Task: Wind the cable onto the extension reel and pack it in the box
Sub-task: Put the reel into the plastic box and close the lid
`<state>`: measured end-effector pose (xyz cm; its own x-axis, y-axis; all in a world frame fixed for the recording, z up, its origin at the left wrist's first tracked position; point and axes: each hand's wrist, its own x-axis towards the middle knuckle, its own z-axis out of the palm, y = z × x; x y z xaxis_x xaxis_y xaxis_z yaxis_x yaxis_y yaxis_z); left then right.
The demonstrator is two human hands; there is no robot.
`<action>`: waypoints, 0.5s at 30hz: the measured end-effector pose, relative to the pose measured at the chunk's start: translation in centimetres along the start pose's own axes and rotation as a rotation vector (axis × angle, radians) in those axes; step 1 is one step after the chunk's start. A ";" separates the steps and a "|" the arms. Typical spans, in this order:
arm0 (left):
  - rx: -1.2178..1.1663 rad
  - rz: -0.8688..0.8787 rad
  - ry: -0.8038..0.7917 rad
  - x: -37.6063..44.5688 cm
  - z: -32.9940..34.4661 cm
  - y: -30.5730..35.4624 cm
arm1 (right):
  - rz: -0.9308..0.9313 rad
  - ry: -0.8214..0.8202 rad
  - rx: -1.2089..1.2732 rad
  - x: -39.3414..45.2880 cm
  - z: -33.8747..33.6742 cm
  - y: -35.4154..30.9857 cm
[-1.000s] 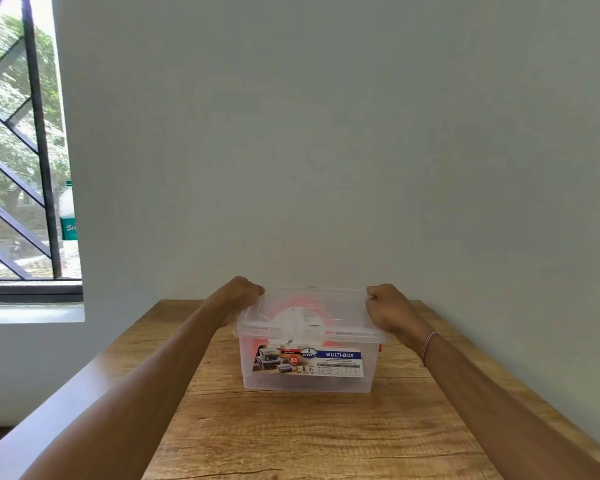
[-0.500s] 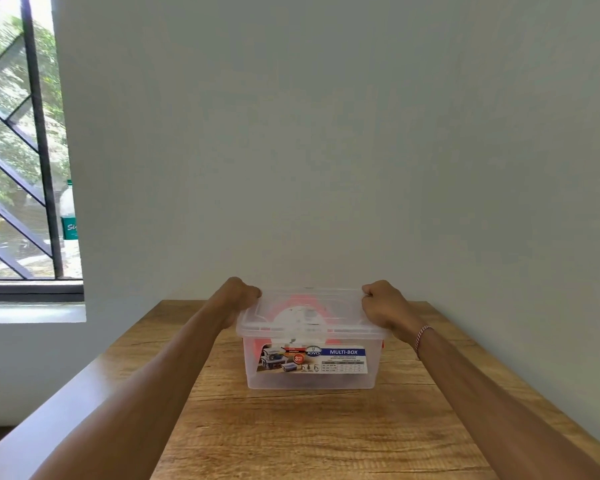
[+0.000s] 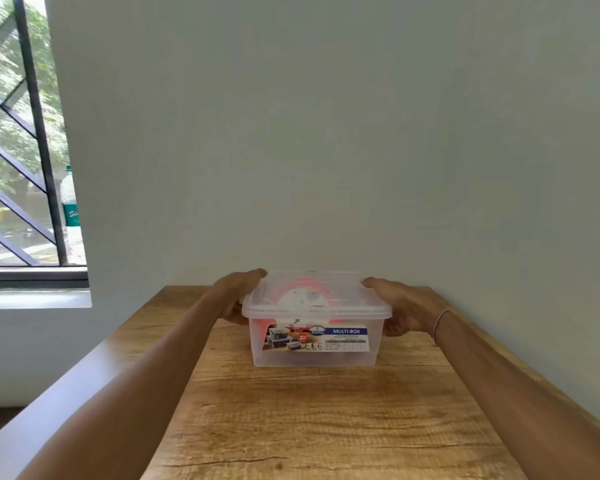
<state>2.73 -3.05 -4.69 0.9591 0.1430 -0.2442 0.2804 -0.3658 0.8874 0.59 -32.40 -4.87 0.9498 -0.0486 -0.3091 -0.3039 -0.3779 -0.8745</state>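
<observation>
Both arms are reaching forward, the left hand (image 3: 238, 299) and right hand (image 3: 400, 311) gripping opposite sides of the lidded box (image 3: 314, 353), fingers wrapped under its rim. The reel (image 3: 303, 296) is sitting inside the box, on the wooden table (image 3: 309, 427) by a pale wall (image 3: 326, 133); a window (image 3: 18, 150) is lying to the box's left.

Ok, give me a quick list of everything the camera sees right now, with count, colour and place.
box: 1, clear plastic with a printed label, on the table near the far wall
lid: 1, clear, on top of the box
reel: 1, red and white, inside the box, seen through the lid
table: 1, brown wood grain, runs from the camera to the wall
bottle: 1, clear with green label, at the window on the left
window bars: several, black, far left
bracelet: 1, pinkish, on the right wrist
left hand: 1, on the box's left side
right hand: 1, on the box's right side
</observation>
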 end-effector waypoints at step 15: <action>-0.476 0.247 0.017 -2.8 1.1 -3.9 | -0.328 -0.048 0.687 -1.2 1.8 3.5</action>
<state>-1.01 -3.01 -7.93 0.9925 0.1221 -0.0027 -0.0055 0.0667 0.9978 -1.72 -32.04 -8.28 0.9999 0.0130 0.0044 0.0004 0.2948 -0.9556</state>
